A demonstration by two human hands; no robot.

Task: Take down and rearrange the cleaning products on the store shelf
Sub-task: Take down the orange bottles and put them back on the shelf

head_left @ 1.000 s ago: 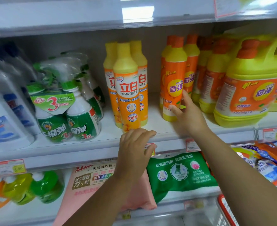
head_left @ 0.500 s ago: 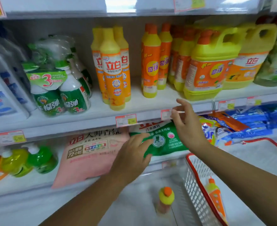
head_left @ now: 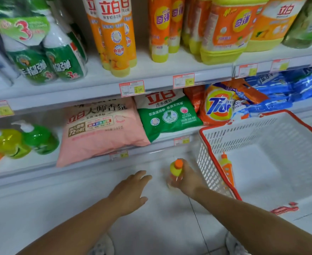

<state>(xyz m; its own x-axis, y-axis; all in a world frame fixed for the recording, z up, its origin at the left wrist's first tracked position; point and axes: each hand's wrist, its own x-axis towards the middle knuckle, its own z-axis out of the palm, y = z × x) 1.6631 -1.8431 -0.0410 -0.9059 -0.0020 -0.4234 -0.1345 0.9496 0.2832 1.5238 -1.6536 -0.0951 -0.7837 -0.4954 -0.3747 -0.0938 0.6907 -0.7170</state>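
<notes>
Head view: right hand (head_left: 187,179) grips orange-capped bottle (head_left: 176,168) (beside basket (head_left: 243,137)); left hand (head_left: 131,190) fingers relaxed.

Both arms reach downward, left hand (head_left: 131,190) hovering with fingers relaxed, right hand (head_left: 187,179) curled round a bottle (head_left: 177,167).

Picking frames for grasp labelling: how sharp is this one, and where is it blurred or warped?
Head view: the right hand and the orange-capped bottle it grips are motion-smeared; the left hand is sharper. Head view: the shelf edge bows from the wide lens; light is flat, no hard glare.
</notes>
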